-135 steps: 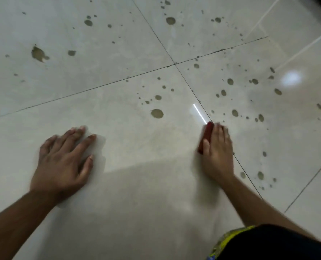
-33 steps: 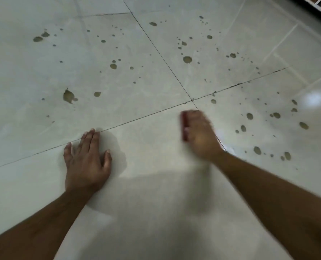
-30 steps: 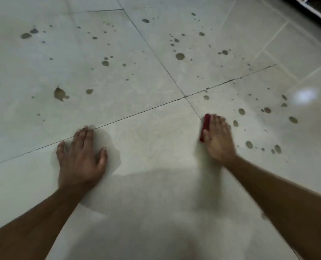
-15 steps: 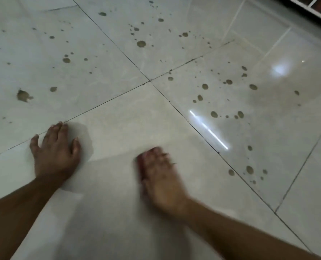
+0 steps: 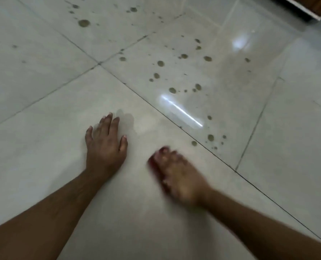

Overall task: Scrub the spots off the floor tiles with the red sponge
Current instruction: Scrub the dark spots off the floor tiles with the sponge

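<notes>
Bracing the body, the left hand lies flat and empty at centre, while the blurred right hand presses the red sponge down — spots wait upper right.

Motion blur smears the right hand, which hides most of the red sponge.

No readable text, label, brand, number or sign anywhere in view.
</notes>
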